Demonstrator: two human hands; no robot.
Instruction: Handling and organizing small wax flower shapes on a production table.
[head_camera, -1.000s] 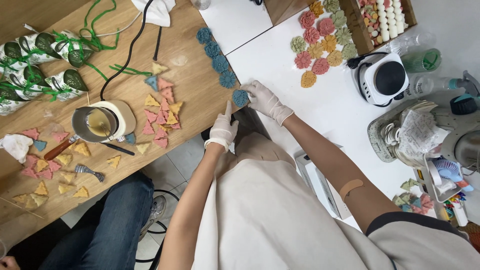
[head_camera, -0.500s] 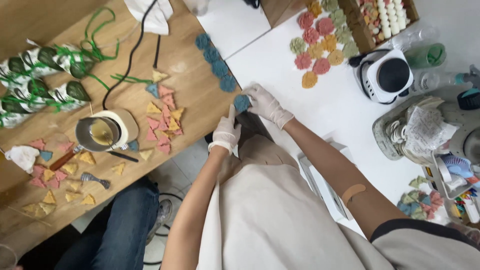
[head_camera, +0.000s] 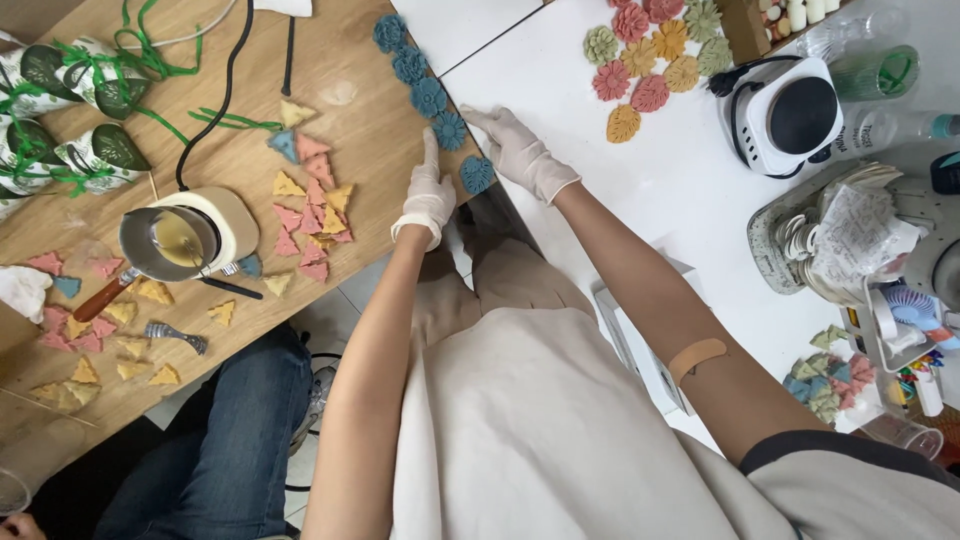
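At the seam between the wooden table (head_camera: 360, 60) and the white table (head_camera: 690, 190), you have both gloved hands down on a line of blue flower-shaped pieces (head_camera: 429, 96). Four blue flowers run from 11 o'clock down toward the table edge, touching or nearly so; each is a flat, ridged rosette, dull teal-blue. A fifth blue piece (head_camera: 477, 174), rounder and leaf-ribbed, lies at the near end, at the table's edge, between your two hands.

Your left hand (head_camera: 428, 195) lies flat, forefinger stretched toward 12 o'clock alongside the row; nothing is gripped, fingers mostly extended. Your right hand (head_camera: 518, 152) lies open, palm down, fingers pointing toward 10 o'clock, fingertips just beside the fourth flower; nothing is held.

Containers, largest first:
- White hot plate (head_camera: 790, 115) at 2 o'clock, black round top, nothing on it.
- Speckled tray (head_camera: 770, 240) at 3 o'clock, holding crumpled paper and stacked round white pieces.
- Small metal pot (head_camera: 165, 240) at 9 o'clock on a cream base, holding yellowish liquid; wooden handle points toward 8 o'clock.
- Clear cup (head_camera: 885, 72) at 1 o'clock, with something green in it.

Loose pieces: a cluster of pink, yellow and green flowers (head_camera: 650, 50) at 1 o'clock on the white table; pink, yellow and blue triangles (head_camera: 310, 215) at 10 o'clock on the wood. Another person's jeans-clad leg (head_camera: 225, 440) shows at 7 o'clock.
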